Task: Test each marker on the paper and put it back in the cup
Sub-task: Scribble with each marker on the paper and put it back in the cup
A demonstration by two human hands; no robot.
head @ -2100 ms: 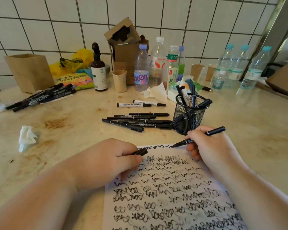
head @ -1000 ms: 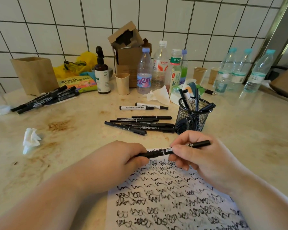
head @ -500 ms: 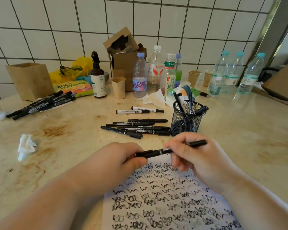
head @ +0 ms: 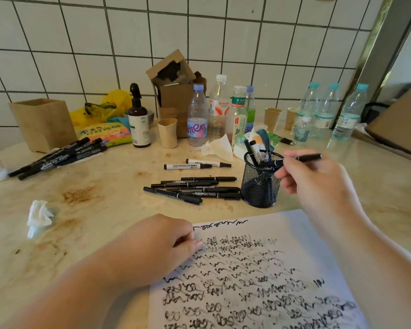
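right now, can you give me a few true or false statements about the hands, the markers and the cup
1. The right hand holds a black marker over the mesh cup. True.
2. The left hand holds a marker cap. False: no cap shows; it rests at the paper's edge.
3. The cup is empty. False: several markers stand in it.
4. A group of black markers lies left of the cup. True.
5. The paper is blank. False: scribbles cover it.

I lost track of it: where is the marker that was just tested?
The marker is pinched in the right hand, held over the rim of the mesh cup, right of the loose markers.
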